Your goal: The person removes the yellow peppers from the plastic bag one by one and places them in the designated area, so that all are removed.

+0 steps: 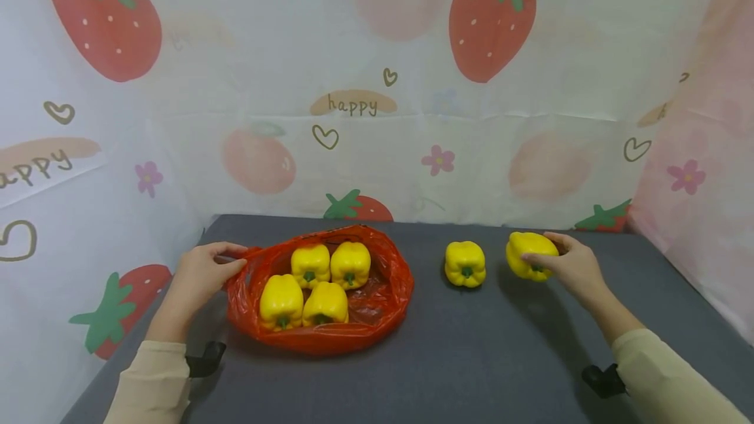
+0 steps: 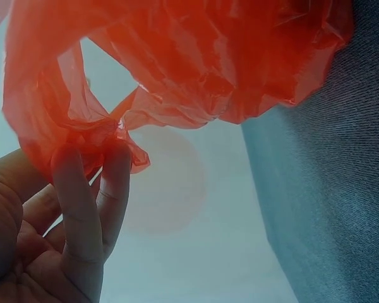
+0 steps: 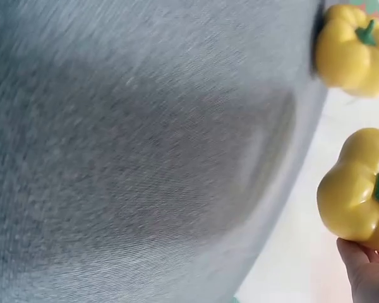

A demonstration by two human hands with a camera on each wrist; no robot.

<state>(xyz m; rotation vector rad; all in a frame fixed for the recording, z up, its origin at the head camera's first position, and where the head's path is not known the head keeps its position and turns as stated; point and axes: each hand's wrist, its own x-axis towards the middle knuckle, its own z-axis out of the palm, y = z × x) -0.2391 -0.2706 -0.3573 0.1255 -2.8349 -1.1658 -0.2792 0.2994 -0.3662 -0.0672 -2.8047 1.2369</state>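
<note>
My left hand (image 1: 199, 278) pinches the left edge of a red plastic bag (image 1: 377, 334); in the left wrist view its fingertips (image 2: 117, 161) grip the gathered thin film. The bag lies with its mouth spread wide, and several yellow bell peppers (image 1: 310, 265) with green stems sit inside. On the right, my right hand (image 1: 576, 269) holds another yellow bell pepper (image 1: 530, 255) above the table, its shadow falling below. Between bag and right hand, one more yellow bell pepper (image 1: 465, 263) rests on the table. In the right wrist view the held bell pepper (image 3: 354, 189) is partly cut off.
A dark grey cloth covers the table (image 1: 436, 371). Behind and at both sides hangs a pale curtain (image 1: 400, 169) printed with strawberries, hearts and flowers, meeting the table's back edge. A black strap piece (image 1: 205, 359) sits at each wrist.
</note>
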